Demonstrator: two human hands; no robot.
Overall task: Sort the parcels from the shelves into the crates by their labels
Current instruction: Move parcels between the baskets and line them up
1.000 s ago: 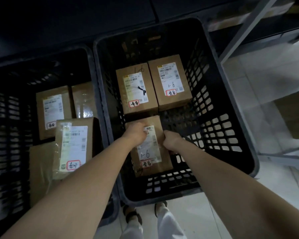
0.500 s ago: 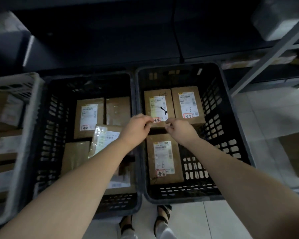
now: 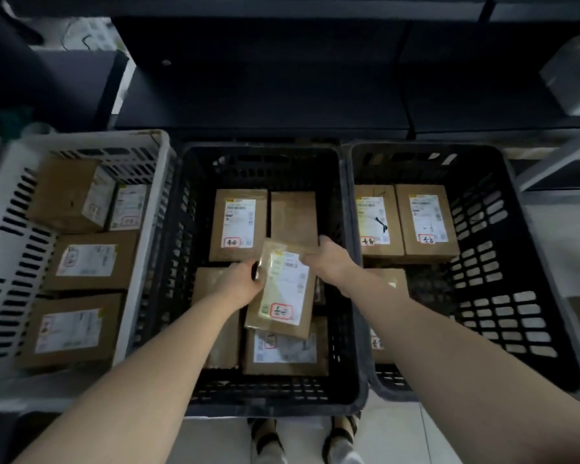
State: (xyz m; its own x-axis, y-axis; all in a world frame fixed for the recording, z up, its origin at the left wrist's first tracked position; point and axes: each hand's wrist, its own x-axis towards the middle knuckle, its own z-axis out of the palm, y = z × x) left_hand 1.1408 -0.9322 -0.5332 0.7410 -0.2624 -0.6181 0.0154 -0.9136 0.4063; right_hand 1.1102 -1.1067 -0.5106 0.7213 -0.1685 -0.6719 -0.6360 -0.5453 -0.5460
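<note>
Three crates stand side by side on the floor below me: a white crate [image 3: 154, 209] on the left, a black middle crate [image 3: 349, 329] and a black right crate [image 3: 503, 182]. All hold brown cardboard parcels with white labels. Both hands are over the middle crate on one tilted parcel [image 3: 285, 296] with a red-circled mark on its label. My left hand [image 3: 240, 283] grips its left edge. My right hand [image 3: 329, 259] grips its upper right corner. The parcel lies on top of other parcels in that crate.
Dark shelving [image 3: 282, 78] runs behind the crates. A metal shelf post [image 3: 556, 159] slants at the right, with pale floor tiles beyond. A grey wrapped package [image 3: 573, 78] sits at the upper right. My feet show below the middle crate.
One second ago both hands held a parcel in the right crate, then let it go there. They have since moved left and now hold the tilted parcel in the middle crate.
</note>
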